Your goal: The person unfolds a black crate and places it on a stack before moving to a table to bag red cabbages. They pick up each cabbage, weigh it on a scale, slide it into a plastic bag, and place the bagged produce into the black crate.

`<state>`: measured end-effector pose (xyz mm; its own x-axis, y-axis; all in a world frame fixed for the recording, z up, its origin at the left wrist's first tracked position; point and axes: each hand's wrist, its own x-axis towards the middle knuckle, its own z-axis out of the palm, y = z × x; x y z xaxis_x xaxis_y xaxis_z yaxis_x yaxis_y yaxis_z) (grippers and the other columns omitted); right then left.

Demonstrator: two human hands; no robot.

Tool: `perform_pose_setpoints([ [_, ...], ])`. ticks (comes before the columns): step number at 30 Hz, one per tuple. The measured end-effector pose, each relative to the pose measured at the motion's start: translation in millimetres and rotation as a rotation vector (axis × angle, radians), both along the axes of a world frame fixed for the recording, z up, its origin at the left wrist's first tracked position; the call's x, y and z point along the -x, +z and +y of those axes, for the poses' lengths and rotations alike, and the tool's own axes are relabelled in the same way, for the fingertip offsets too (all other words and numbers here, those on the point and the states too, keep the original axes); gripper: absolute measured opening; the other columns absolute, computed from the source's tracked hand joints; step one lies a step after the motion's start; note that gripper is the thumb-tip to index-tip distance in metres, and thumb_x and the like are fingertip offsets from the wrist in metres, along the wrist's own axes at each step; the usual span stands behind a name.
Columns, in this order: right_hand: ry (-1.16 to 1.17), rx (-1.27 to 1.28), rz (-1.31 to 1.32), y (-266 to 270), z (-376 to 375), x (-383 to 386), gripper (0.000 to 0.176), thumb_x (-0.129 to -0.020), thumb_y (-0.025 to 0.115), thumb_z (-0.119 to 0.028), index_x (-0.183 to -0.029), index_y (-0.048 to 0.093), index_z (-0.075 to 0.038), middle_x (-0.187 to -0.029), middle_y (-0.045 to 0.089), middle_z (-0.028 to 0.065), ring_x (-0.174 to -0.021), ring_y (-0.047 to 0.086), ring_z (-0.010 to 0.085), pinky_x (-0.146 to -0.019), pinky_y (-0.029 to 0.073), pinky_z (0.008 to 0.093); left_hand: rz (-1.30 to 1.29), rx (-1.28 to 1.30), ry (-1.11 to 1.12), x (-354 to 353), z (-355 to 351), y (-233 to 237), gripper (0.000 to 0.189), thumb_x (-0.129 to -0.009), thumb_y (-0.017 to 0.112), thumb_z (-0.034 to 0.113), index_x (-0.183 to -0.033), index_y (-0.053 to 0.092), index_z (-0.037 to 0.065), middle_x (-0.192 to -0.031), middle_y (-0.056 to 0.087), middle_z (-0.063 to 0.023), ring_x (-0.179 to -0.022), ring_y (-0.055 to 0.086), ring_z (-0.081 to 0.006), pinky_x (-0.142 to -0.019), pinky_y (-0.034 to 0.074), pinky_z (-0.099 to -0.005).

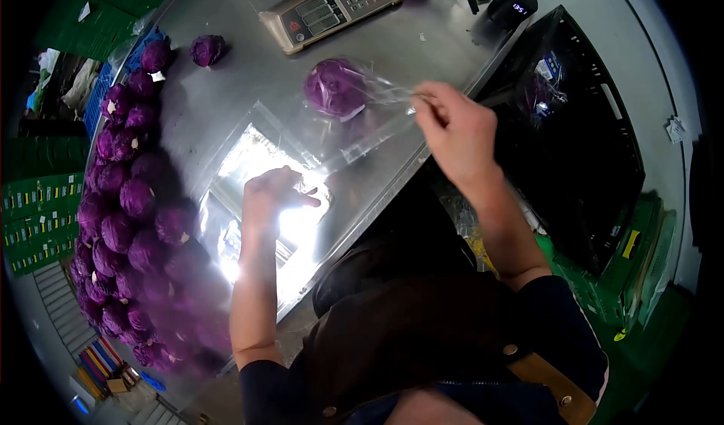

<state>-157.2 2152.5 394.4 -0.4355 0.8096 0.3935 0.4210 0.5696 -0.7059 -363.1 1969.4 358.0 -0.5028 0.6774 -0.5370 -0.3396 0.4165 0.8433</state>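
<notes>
We judge bagging underway: right hand (461, 127) pinches the gathered bag (385, 90), cabbage (332, 85) to its left; left hand (270, 199) half-open, apparently empty. Closing likely calls for steady tension.

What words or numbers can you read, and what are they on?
"13:51", on the black gadget.
Keypad machine: markings too small to read.
Blue-and-white label in the black crate: too small.
White tag at right: too small.
Green crates at left: labels too small.
</notes>
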Motion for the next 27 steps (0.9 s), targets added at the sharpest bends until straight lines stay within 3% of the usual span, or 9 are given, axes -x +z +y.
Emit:
perform_pose_setpoints([
  [2, 0.168, -0.27, 0.077, 18.3, -19.8, 18.4, 0.021, -0.075, 0.069, -0.005, -0.095, 0.064, -0.006, -0.09, 0.062, 0.0087, -0.077, 0.062, 0.0208, -0.065, 0.051, 0.0291, -0.092, -0.029, 0.065, 0.5, 1.8, 8.0, 0.03, -0.087, 0.052, 0.014, -0.093, 0.059, -0.014, -0.077, 0.065, -0.0227, -0.069, 0.068, -0.0298, -0.059, 0.054, -0.0319],
  [5, 0.402, -0.393, 0.133, 22.7, -50.2, 57.9, 0.021, -0.06, 0.07, -0.008, -0.08, 0.065, -0.009, -0.086, 0.058, 0.003, -0.081, 0.056, 0.0191, -0.067, 0.048, 0.0313, -0.146, -0.09, 0.079, -1.4, 6.5, 19.3, 0.029, -0.086, 0.05, 0.013, -0.095, 0.059, -0.013, -0.078, 0.065, -0.0216, -0.071, 0.068, -0.0295, -0.062, 0.054, -0.0328],
  [11, 0.687, -0.445, -0.13, -16.6, -52.9, 97.4, 0.012, -0.063, 0.064, -0.019, -0.068, 0.057, -0.011, -0.075, 0.05, 0.0008, -0.084, 0.051, 0.0179, -0.075, 0.043, 0.0291, -0.295, -0.14, 0.152, 9.2, 10.8, 18.7, 0.032, -0.087, 0.04, 0.011, -0.1, 0.056, -0.013, -0.09, 0.063, -0.021, -0.076, 0.064, -0.0284, -0.071, 0.054, -0.0388],
  [17, 0.929, -0.685, 0.153, -7.6, -18.8, 108.9, 0.01, -0.071, 0.065, -0.016, -0.076, 0.061, -0.009, -0.084, 0.056, 0.0031, -0.085, 0.055, 0.0208, -0.072, 0.047, 0.0314, -0.438, -0.181, 0.141, 13.9, 15.9, 25.9, 0.031, -0.087, 0.042, 0.01, -0.105, 0.05, -0.014, -0.095, 0.062, -0.0225, -0.08, 0.064, -0.0348, -0.071, 0.053, -0.0409],
  [20, 0.744, -0.009, 0.441, 53.9, 8.0, 58.5, 0.017, -0.085, 0.056, -0.01, -0.1, 0.06, -0.004, -0.099, 0.06, 0.0074, -0.092, 0.057, 0.019, -0.078, 0.049, 0.0349, -0.507, -0.221, 0.067, 18.8, 21.5, 22.5, 0.032, -0.087, 0.043, 0.011, -0.106, 0.05, -0.014, -0.094, 0.062, -0.0237, -0.081, 0.064, -0.0366, -0.068, 0.053, -0.0403],
  [22, 0.813, 0.453, 1.211, 63.9, 25.3, -0.8, 0.017, -0.09, 0.052, -0.012, -0.104, 0.057, -0.003, -0.097, 0.061, 0.0094, -0.088, 0.061, 0.0178, -0.071, 0.05, 0.0298, -0.575, -0.156, 0.085, 31.2, 23.5, 13.4, 0.032, -0.088, 0.045, 0.013, -0.106, 0.05, -0.013, -0.093, 0.063, -0.0243, -0.081, 0.065, -0.0364, -0.066, 0.052, -0.0395],
  [24, 1.236, 0.631, 1.662, 130.6, 38.6, -42.6, 0.013, -0.09, 0.047, -0.004, -0.083, 0.057, -0.001, -0.085, 0.063, 0.0089, -0.054, 0.06, 0.0095, -0.046, 0.051, 0.0224, -0.452, -0.063, 0.083, 27.2, 22.8, 23.4, 0.031, -0.085, 0.049, 0.014, -0.102, 0.054, -0.012, -0.083, 0.063, -0.0244, -0.069, 0.066, -0.0354, -0.06, 0.052, -0.0375],
  [26, 1.238, 0.639, 1.4, 100.7, 56.9, -98.2, 0.009, -0.089, 0.052, -0.01, -0.088, 0.06, -0.005, -0.079, 0.062, 0.0068, -0.051, 0.058, 0.0133, -0.043, 0.047, 0.0246, -0.359, -0.02, 0.037, 27.4, 18.6, 26.8, 0.03, -0.084, 0.052, 0.015, -0.098, 0.056, -0.012, -0.077, 0.063, -0.0242, -0.062, 0.065, -0.0353, -0.057, 0.051, -0.0366],
  [27, 0.879, 0.794, 0.893, 70.6, 59.5, -114.5, 0.009, -0.087, 0.054, -0.011, -0.092, 0.061, -0.006, -0.077, 0.062, 0.0056, -0.056, 0.059, 0.014, -0.048, 0.048, 0.025, -0.322, -0.026, 0.04, 28.1, 16.4, 24.5, 0.033, -0.084, 0.051, 0.017, -0.096, 0.057, -0.013, -0.071, 0.063, -0.024, -0.057, 0.064, -0.0351, -0.054, 0.05, -0.0357],
])
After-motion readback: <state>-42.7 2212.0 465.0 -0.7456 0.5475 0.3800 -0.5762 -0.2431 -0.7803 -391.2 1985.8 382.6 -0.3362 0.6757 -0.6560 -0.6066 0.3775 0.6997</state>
